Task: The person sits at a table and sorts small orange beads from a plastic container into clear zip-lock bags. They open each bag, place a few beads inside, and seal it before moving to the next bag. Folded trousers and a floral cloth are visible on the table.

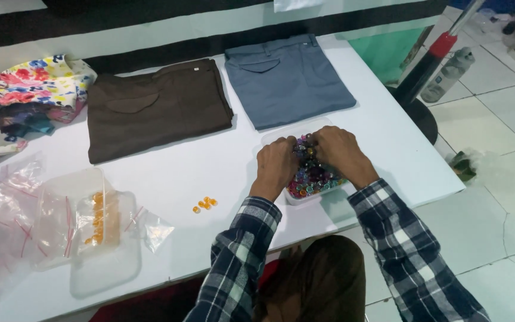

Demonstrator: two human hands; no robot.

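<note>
Both my hands are down in a clear plastic tub (276, 136) full of mixed coloured beads (311, 179) on the white table (198, 161). My left hand (275, 164) rests knuckles up on the tub's left side, its fingertips buried in the beads. My right hand (340, 150) covers the tub's right side in the same way. Whether either hand has hold of beads is hidden. A few loose orange beads (204, 204) lie on the table to the left of the tub.
Folded brown trousers (156, 107) and folded grey-blue trousers (287, 80) lie at the back. Floral cloth (28, 89) sits far left. Clear zip bags (13, 214) and a clear lid with orange beads (99, 223) lie front left. A bottle (448, 74) and pole stand on the floor to the right.
</note>
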